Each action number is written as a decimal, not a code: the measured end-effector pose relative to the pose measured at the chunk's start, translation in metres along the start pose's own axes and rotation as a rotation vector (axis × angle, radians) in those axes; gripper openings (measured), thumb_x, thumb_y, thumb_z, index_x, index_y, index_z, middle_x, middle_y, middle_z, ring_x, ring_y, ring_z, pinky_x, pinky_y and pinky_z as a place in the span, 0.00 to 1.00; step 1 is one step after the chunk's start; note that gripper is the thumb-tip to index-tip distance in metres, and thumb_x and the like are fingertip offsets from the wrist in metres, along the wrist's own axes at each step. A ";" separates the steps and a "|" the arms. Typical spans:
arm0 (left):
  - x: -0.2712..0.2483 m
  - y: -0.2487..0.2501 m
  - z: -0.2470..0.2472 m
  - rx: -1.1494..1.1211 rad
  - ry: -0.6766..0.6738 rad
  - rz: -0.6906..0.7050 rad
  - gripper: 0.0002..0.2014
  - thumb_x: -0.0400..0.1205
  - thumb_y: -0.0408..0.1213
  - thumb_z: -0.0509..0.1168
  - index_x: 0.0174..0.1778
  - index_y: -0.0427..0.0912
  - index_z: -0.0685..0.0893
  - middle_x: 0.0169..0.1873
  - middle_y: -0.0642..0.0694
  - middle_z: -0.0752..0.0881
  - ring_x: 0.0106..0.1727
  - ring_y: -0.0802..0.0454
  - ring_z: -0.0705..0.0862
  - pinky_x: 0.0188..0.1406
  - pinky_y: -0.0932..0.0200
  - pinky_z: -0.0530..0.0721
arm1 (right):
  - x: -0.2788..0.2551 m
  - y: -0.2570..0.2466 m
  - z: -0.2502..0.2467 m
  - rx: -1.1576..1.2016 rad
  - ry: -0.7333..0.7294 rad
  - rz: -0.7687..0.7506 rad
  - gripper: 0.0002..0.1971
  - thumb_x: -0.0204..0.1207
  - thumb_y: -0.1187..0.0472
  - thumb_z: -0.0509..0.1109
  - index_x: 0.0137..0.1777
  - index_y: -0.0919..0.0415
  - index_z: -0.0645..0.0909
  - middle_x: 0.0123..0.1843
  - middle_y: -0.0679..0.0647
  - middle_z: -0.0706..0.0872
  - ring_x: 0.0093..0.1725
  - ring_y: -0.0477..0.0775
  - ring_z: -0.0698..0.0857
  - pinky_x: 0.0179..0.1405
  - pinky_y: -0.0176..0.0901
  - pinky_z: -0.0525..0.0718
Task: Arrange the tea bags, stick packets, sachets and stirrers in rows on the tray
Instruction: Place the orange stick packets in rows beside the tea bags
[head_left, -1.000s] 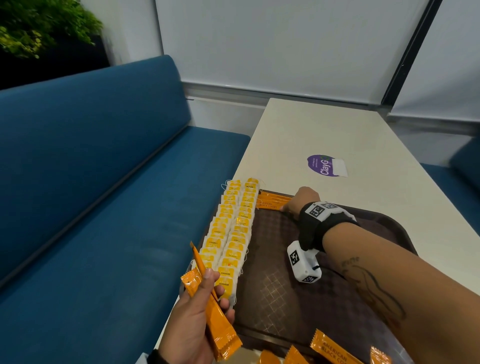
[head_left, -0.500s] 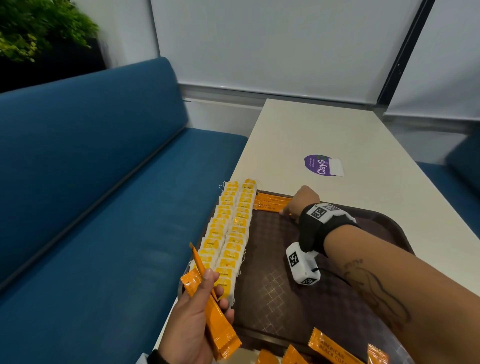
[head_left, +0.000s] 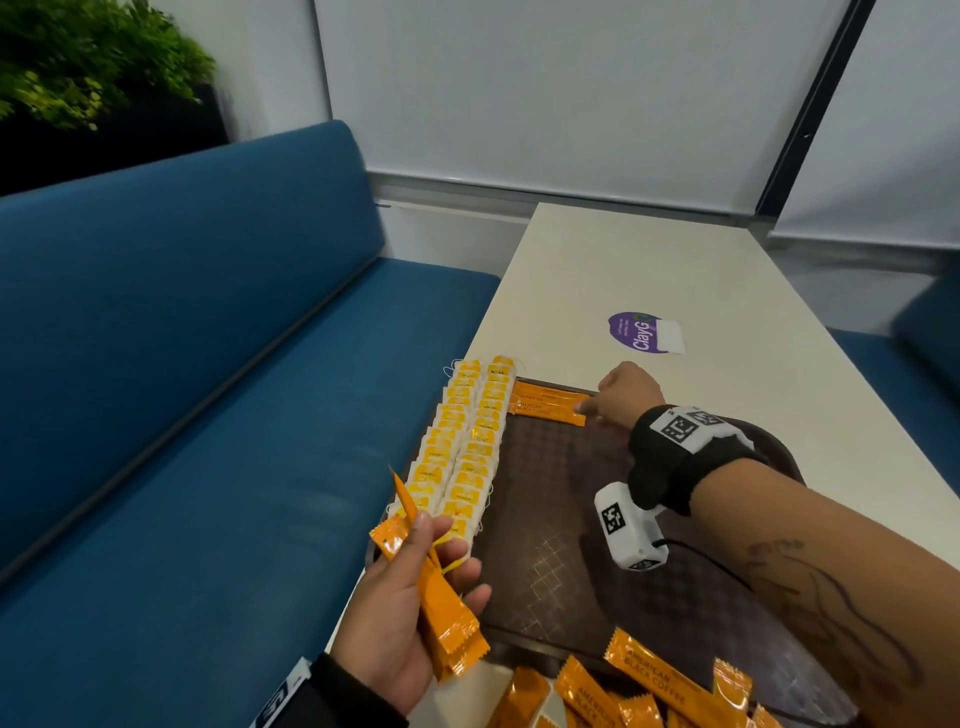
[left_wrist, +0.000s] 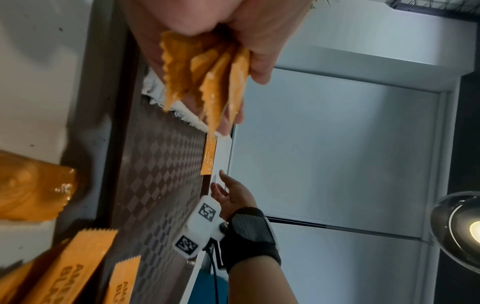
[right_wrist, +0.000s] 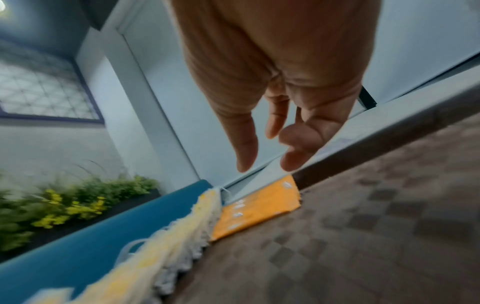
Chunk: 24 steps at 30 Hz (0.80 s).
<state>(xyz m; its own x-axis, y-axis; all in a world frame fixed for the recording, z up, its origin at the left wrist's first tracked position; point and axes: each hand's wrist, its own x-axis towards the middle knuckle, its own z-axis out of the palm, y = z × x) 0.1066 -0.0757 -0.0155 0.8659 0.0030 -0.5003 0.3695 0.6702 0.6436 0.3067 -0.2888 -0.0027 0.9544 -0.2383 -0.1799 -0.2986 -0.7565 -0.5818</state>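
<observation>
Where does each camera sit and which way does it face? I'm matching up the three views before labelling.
Head: above, looking forward and down at the tray and tea bags; shows the left hand, right hand and forearm.
Left wrist: along the left hand gripping stick packets, across the tray; shows the right hand.
Right wrist: low over the tray, past open fingers toward the laid stick packets.
Shared: all three show the laid packets and the tea bags.
</observation>
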 end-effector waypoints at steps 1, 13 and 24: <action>-0.002 0.000 0.001 0.003 -0.025 -0.006 0.15 0.80 0.47 0.62 0.51 0.38 0.84 0.32 0.42 0.88 0.28 0.48 0.88 0.23 0.54 0.87 | -0.016 -0.003 -0.006 0.069 -0.019 -0.048 0.15 0.68 0.60 0.80 0.42 0.63 0.75 0.44 0.61 0.84 0.43 0.58 0.84 0.38 0.46 0.79; -0.032 -0.016 0.015 0.223 -0.216 -0.132 0.12 0.82 0.43 0.62 0.51 0.39 0.85 0.35 0.41 0.90 0.33 0.47 0.90 0.21 0.60 0.83 | -0.196 -0.003 -0.011 0.271 -0.502 -0.281 0.09 0.74 0.57 0.75 0.52 0.55 0.80 0.42 0.51 0.85 0.32 0.42 0.82 0.20 0.27 0.73; -0.039 -0.024 0.015 0.453 -0.283 -0.067 0.17 0.70 0.42 0.70 0.55 0.45 0.82 0.38 0.42 0.87 0.36 0.48 0.83 0.25 0.59 0.80 | -0.212 0.005 -0.015 0.428 -0.511 -0.217 0.06 0.74 0.55 0.74 0.43 0.57 0.83 0.33 0.49 0.84 0.31 0.43 0.81 0.25 0.34 0.75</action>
<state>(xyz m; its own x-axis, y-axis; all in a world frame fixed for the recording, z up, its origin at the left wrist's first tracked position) 0.0688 -0.1029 -0.0025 0.8692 -0.2711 -0.4134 0.4815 0.2746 0.8323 0.1030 -0.2513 0.0450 0.9052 0.2864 -0.3139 -0.1742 -0.4236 -0.8889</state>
